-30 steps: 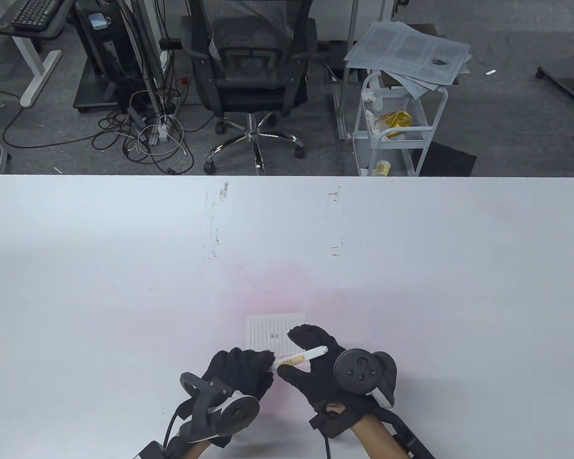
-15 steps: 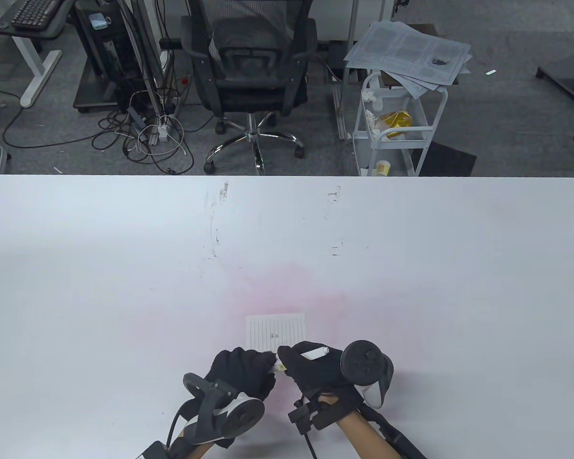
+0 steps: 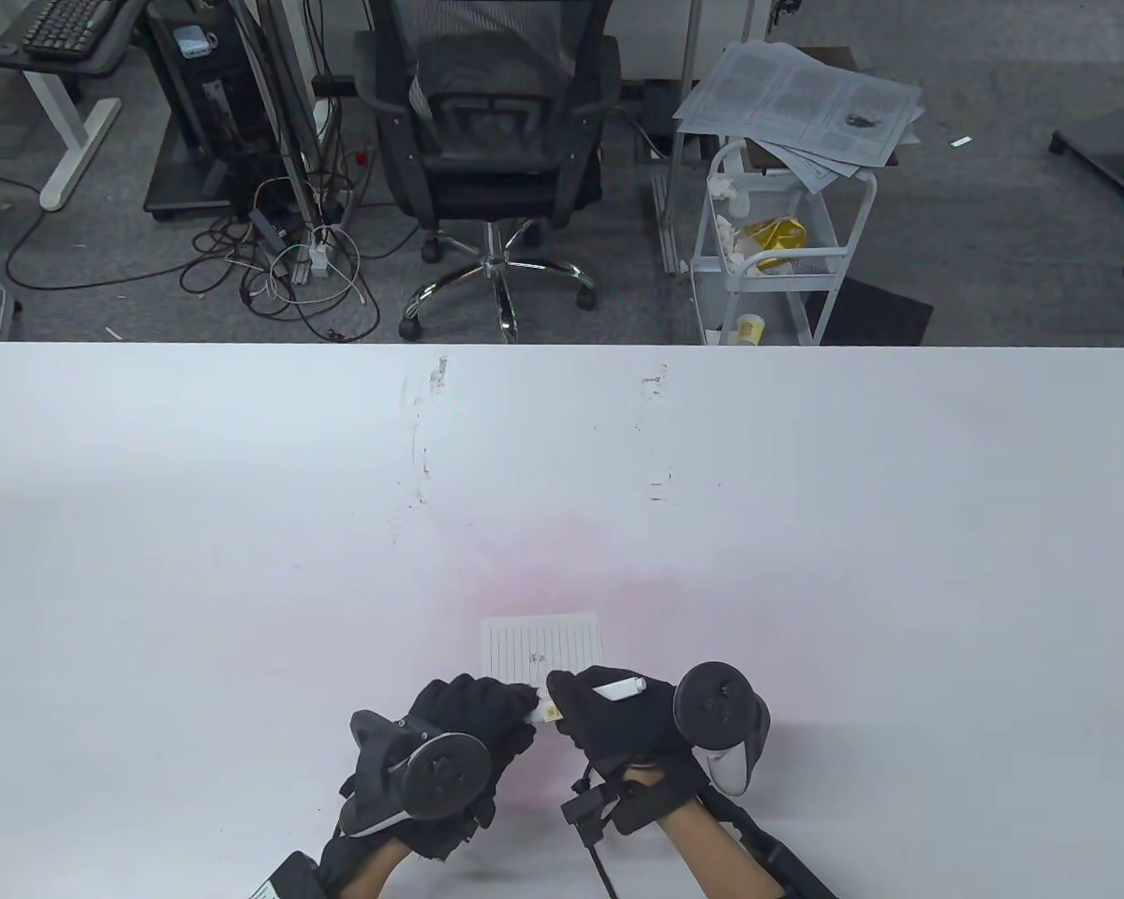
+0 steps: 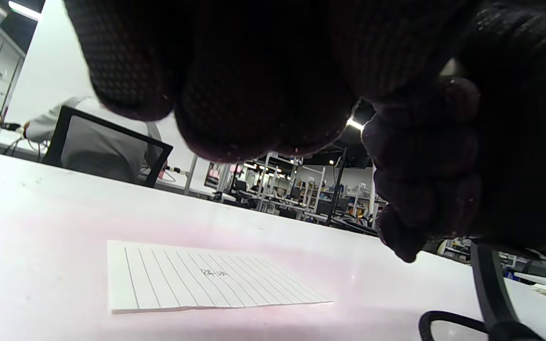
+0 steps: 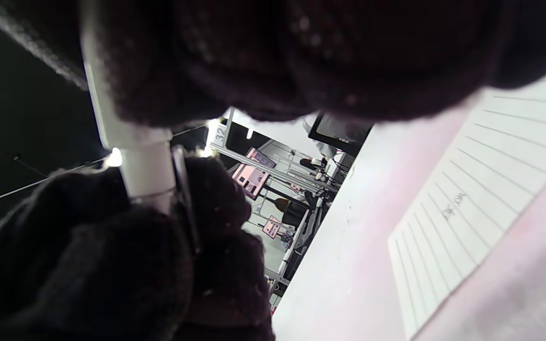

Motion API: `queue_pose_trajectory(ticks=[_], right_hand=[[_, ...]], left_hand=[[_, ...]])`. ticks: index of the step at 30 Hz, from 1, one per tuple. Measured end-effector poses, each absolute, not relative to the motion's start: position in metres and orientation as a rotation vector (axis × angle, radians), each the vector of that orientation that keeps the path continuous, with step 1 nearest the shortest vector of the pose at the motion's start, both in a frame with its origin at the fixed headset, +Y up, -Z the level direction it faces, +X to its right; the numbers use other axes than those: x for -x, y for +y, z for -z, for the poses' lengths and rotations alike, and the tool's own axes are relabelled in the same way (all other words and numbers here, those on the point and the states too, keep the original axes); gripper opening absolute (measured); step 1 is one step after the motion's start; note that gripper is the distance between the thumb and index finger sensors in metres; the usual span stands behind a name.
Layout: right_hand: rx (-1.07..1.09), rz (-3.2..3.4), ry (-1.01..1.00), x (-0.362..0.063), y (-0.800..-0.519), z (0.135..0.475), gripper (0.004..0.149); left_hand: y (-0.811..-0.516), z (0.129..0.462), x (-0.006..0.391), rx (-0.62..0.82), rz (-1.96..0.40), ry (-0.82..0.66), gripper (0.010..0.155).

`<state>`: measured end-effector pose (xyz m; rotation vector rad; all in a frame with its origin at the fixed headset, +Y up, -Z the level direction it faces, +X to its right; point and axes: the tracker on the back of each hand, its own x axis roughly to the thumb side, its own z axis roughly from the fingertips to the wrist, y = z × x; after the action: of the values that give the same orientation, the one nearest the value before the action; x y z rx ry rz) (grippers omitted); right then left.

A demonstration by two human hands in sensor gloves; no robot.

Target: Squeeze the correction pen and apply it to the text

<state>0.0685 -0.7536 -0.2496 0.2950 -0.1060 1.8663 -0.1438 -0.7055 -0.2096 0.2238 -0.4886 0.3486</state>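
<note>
My right hand (image 3: 618,716) grips the pen (image 3: 616,690); left hand (image 3: 473,716) pinches its cap end. Jerking it free could spatter the paper (image 3: 543,646) at twelve o'clock.

"32" on a background sign (image 5: 219,134)

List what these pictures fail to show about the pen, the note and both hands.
- Pen tip: table view, covered by the left hand; cap on or off unclear.
- Pen label: right wrist view, hidden under the right hand.
- Writing on the note: every view, too small to read.
- Left grip: left wrist view, dark fingers fill the frame.
- Note's near edge: table view, behind both hands.
</note>
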Motion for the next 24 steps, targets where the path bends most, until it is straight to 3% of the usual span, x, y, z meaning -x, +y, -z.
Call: queue_pose_trajectory(ticks=[2, 3, 5, 7, 9, 14, 20, 24], right_hand=[[-0.338, -1.866, -0.161, -0.067, -0.749, 0.247, 0.043], [-0.263, -1.832, -0.292, -0.078, -0.743, 0.246, 0.043], [-0.206, -1.723, -0.381, -0.106, -0.733, 0.251, 0.043], [-0.199, -1.778, -0.437, -0.126, -0.730, 0.251, 0.043], [-0.184, -1.829, -0.448, -0.134, -0.732, 0.250, 0.043], [-0.192, -1.843, -0.464, -0.131, -0.729, 0.248, 0.043], [-0.146, -1.893, -0.445, -0.133, -0.734, 0.247, 0.043], [-0.126, -1.923, -0.418, -0.134, -0.738, 0.248, 0.043]], left_hand=[[-0.701, 0.210, 0.147, -0.216, -0.355, -0.487, 0.045], [-0.702, 0.212, 0.154, -0.207, -0.290, -0.403, 0.044], [-0.706, 0.218, 0.180, -0.241, -0.166, -0.388, 0.044], [-0.707, 0.225, 0.201, -0.216, -0.234, -0.319, 0.043], [-0.705, 0.230, 0.211, -0.208, -0.275, -0.248, 0.044], [-0.708, 0.240, 0.235, -0.230, -0.083, -0.084, 0.045], [-0.721, 0.250, 0.275, -0.145, 0.061, 0.152, 0.046], [-0.733, 0.255, 0.283, -0.065, 0.137, 0.219, 0.046]])
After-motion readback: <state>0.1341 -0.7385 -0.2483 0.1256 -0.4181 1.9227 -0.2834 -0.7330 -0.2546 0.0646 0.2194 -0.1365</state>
